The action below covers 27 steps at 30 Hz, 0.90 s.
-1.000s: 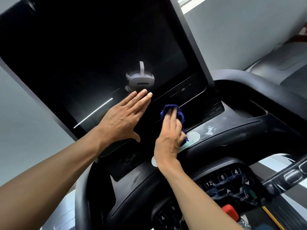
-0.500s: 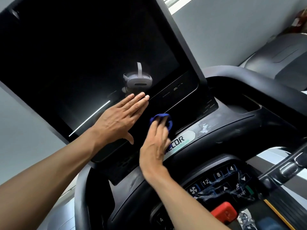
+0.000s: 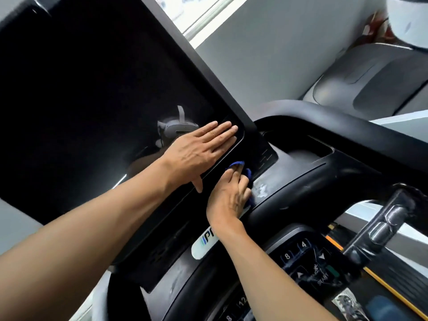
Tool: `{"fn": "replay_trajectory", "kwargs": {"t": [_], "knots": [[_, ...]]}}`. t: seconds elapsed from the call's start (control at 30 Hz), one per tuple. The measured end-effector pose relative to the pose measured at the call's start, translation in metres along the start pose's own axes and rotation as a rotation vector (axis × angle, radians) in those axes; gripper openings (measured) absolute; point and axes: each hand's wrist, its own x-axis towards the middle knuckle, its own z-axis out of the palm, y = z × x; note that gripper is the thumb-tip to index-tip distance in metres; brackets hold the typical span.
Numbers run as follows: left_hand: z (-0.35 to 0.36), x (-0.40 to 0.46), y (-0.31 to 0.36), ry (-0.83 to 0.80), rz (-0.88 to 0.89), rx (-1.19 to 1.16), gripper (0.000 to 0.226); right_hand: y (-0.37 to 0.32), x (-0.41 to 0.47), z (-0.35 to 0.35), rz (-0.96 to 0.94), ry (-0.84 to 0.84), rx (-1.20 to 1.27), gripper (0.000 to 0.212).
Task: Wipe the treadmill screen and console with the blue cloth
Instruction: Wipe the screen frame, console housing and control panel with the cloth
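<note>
- The treadmill screen is a big dark slab, tilted, its lower right corner rounded and its bottom edge running down to the left just above the console
- Between that bottom edge and the console ledge there is only a narrow dark strip with small slots; to the right the ledge widens toward a shallow recessed tray
- The left hand lies flat on the glass near the lower right corner, fingers straight and together, thumb hanging over the bezel, holding nothing
- The right hand sits just below it, fingers curled over the blue cloth, pressing it against the strip under the screen; the two hands nearly touch
- Only small parts of the cloth show, past the fingertips and beside the knuckles
- A whitish smudge marks the ledge just right of the cloth
- A white logo badge lies under the right wrist, partly covered
- Lower right: a keypad with numbers and START, and a dark handlebar crossing in front
</note>
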Motion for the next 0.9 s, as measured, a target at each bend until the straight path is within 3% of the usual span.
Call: {"fn": "replay_trajectory", "kwargs": {"t": [0.1, 0.23, 0.33, 0.47, 0.63, 0.8, 0.9], "knots": [[-0.007, 0.016, -0.004, -0.095, 0.019, 0.034, 0.159, 0.015, 0.043, -0.014, 0.071, 0.103, -0.072, 0.059], [-0.01, 0.024, -0.003, -0.143, 0.041, 0.039, 0.162, 0.015, 0.023, -0.015, 0.007, 0.017, -0.086, 0.066], [-0.012, 0.026, -0.001, -0.136, 0.042, 0.035, 0.164, 0.022, 0.022, -0.018, -0.041, -0.02, -0.121, 0.066], [-0.009, 0.03, 0.007, -0.127, 0.025, 0.004, 0.162, 0.026, 0.064, -0.029, 0.054, 0.084, -0.149, 0.059], [-0.002, 0.031, 0.018, -0.111, -0.015, 0.01, 0.165, 0.017, 0.024, -0.021, -0.002, -0.018, -0.117, 0.061], [0.003, 0.033, 0.021, -0.088, -0.029, 0.038, 0.164, 0.025, 0.075, -0.042, 0.094, 0.053, -0.117, 0.05], [0.008, 0.033, 0.027, -0.067, -0.057, 0.038, 0.163, 0.014, 0.04, -0.035, 0.063, -0.029, -0.11, 0.057]]}}
